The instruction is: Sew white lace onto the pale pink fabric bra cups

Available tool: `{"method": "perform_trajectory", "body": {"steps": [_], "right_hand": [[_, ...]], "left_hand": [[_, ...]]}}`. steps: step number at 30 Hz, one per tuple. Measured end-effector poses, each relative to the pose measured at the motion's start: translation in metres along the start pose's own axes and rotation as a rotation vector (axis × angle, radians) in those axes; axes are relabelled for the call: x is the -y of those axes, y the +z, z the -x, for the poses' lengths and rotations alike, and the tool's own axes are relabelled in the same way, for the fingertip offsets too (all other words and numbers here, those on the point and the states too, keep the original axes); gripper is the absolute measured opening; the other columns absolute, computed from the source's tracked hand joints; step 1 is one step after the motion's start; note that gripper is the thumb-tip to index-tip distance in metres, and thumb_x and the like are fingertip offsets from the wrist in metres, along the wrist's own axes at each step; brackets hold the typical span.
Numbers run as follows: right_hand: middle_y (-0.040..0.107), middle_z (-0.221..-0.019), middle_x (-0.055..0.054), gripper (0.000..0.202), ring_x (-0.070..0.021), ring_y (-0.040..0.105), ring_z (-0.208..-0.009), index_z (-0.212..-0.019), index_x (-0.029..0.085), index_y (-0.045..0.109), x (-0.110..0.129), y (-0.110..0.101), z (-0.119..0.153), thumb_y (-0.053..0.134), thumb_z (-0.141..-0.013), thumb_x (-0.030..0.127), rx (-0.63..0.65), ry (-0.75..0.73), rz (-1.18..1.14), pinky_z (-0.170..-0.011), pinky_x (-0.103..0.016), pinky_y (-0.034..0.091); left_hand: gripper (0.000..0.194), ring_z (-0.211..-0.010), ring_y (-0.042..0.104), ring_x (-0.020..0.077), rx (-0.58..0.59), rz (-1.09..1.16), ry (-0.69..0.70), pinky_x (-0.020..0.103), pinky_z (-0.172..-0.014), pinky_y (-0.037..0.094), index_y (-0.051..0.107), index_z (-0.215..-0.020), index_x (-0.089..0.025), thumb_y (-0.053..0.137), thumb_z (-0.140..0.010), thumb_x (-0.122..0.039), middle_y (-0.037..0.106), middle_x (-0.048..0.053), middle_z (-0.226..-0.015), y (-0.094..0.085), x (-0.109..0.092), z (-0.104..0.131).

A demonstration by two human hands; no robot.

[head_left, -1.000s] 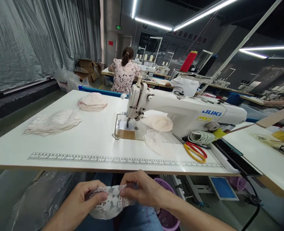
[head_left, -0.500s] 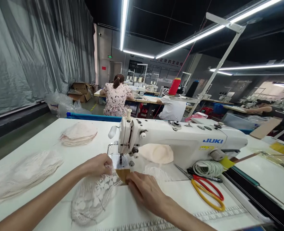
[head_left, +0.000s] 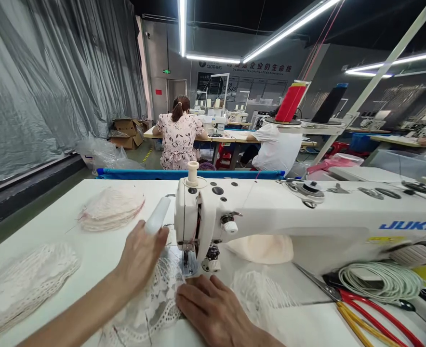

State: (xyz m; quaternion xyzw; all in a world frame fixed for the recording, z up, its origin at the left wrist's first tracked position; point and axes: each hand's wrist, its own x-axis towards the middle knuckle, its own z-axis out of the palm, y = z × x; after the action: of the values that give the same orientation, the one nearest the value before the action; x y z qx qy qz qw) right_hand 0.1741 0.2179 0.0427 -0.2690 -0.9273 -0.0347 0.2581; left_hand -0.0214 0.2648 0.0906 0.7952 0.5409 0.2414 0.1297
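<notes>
My left hand (head_left: 139, 255) is raised beside the sewing machine's needle head, with thumb and fingers closed around the lower end of a translucent plastic guard (head_left: 157, 215). Some of its fingers are hidden behind. Below it, a white lace piece (head_left: 166, 289) with a scalloped, holed edge lies up to the presser foot (head_left: 187, 262). My right hand (head_left: 213, 308) presses on the lace's right edge just in front of the needle plate, fingers bent and close together. Dark thread tails hang on the lace. The white sewing machine (head_left: 263, 207) stands over both hands.
Stacks of lace pieces (head_left: 28, 284) and pale cups (head_left: 112, 209) lie left. Under the machine arm are a beige cup (head_left: 263, 248) and white fringe (head_left: 259, 294). Scissors (head_left: 365, 308) and a cord coil (head_left: 379, 284) lie right. Two people sit at tables ahead.
My left hand has left the lace and moved up to the guard. My right hand stays near the needle; the brown piece by its fingers is no longer seen. The view has moved closer.
</notes>
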Motion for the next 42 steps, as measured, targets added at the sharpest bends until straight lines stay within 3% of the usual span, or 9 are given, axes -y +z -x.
{"method": "perform_trajectory", "body": {"steps": [5,12,18,22,25,32,36,39,42], "right_hand": [[0.065,-0.102,-0.006,0.023,-0.0180,0.055,-0.084,-0.106,0.017,0.056,-0.009,-0.016,0.002,0.043,-0.088,0.010,0.101,0.025,-0.102,-0.069,-0.029,0.038],[0.064,-0.097,-0.002,0.023,-0.0145,0.052,-0.075,-0.103,0.022,0.058,-0.021,-0.035,0.006,0.045,-0.088,0.011,0.188,0.017,-0.099,-0.066,-0.030,0.032],[0.063,-0.092,-0.004,0.021,-0.0147,0.052,-0.075,-0.094,0.018,0.059,-0.016,-0.032,0.006,0.039,-0.093,0.013,0.174,0.014,-0.054,-0.067,-0.030,0.034],[0.063,-0.107,-0.004,0.021,-0.0144,0.053,-0.081,-0.098,0.017,0.058,-0.019,-0.031,0.006,0.038,-0.093,0.013,0.159,-0.023,-0.076,-0.070,-0.030,0.036],[0.061,-0.117,-0.003,0.020,-0.0147,0.055,-0.091,-0.100,0.017,0.058,-0.020,-0.031,0.006,0.040,-0.093,0.013,0.155,-0.046,-0.075,-0.076,-0.030,0.037],[0.061,-0.118,-0.004,0.017,-0.0155,0.055,-0.096,-0.101,0.018,0.058,-0.020,-0.031,0.006,0.044,-0.090,0.015,0.195,-0.057,-0.068,-0.080,-0.031,0.037],[0.061,-0.118,-0.004,0.020,-0.0153,0.054,-0.092,-0.104,0.018,0.057,-0.017,-0.026,0.007,0.047,-0.087,0.015,0.176,-0.025,-0.033,-0.076,-0.031,0.038],[0.062,-0.115,-0.004,0.021,-0.0156,0.055,-0.086,-0.106,0.018,0.057,-0.014,-0.020,0.008,0.045,-0.089,0.015,0.129,0.017,0.008,-0.073,-0.032,0.038],[0.062,-0.114,-0.003,0.020,-0.0166,0.054,-0.083,-0.107,0.019,0.057,-0.014,-0.014,0.008,0.044,-0.092,0.021,0.076,0.052,0.026,-0.072,-0.034,0.037]], "left_hand": [[0.029,-0.070,0.053,0.0186,0.051,-0.231,0.305,0.033,-0.068,0.038,0.057,-0.073,-0.020,0.035,-0.081,-0.003,0.058,0.002,-0.075,0.030,-0.020,0.043],[0.028,-0.072,0.058,0.0175,-0.092,-0.405,0.429,0.034,-0.070,0.038,0.056,-0.096,-0.022,0.031,-0.090,-0.010,0.064,0.000,-0.085,0.035,-0.015,0.045],[0.023,-0.085,0.057,0.0193,-0.116,-0.396,0.356,0.038,-0.079,0.035,0.055,-0.104,-0.020,0.036,-0.091,-0.016,0.063,0.003,-0.097,0.046,-0.007,0.051],[0.025,-0.092,0.056,0.0214,-0.096,-0.426,0.331,0.039,-0.081,0.034,0.055,-0.107,-0.020,0.036,-0.091,-0.016,0.062,0.004,-0.103,0.053,-0.003,0.053],[0.026,-0.091,0.056,0.0215,-0.120,-0.449,0.323,0.038,-0.079,0.034,0.055,-0.106,-0.019,0.036,-0.090,-0.014,0.063,0.004,-0.100,0.053,-0.006,0.053],[0.027,-0.082,0.059,0.0182,-0.192,-0.423,0.349,0.037,-0.079,0.032,0.056,-0.105,-0.019,0.034,-0.091,-0.013,0.065,0.003,-0.095,0.048,-0.009,0.049],[0.029,-0.087,0.061,0.0178,-0.169,-0.371,0.415,0.038,-0.085,0.030,0.053,-0.111,-0.020,0.034,-0.092,-0.012,0.066,0.002,-0.100,0.049,0.002,0.041],[0.036,-0.095,0.060,0.0174,-0.079,-0.294,0.365,0.040,-0.095,0.025,0.049,-0.117,-0.022,0.030,-0.092,-0.006,0.064,0.001,-0.111,0.048,0.008,0.034],[0.034,-0.092,0.060,0.0172,-0.036,-0.207,0.339,0.042,-0.098,0.023,0.055,-0.105,-0.023,0.032,-0.089,-0.003,0.065,0.001,-0.105,0.048,0.011,0.028]]}}
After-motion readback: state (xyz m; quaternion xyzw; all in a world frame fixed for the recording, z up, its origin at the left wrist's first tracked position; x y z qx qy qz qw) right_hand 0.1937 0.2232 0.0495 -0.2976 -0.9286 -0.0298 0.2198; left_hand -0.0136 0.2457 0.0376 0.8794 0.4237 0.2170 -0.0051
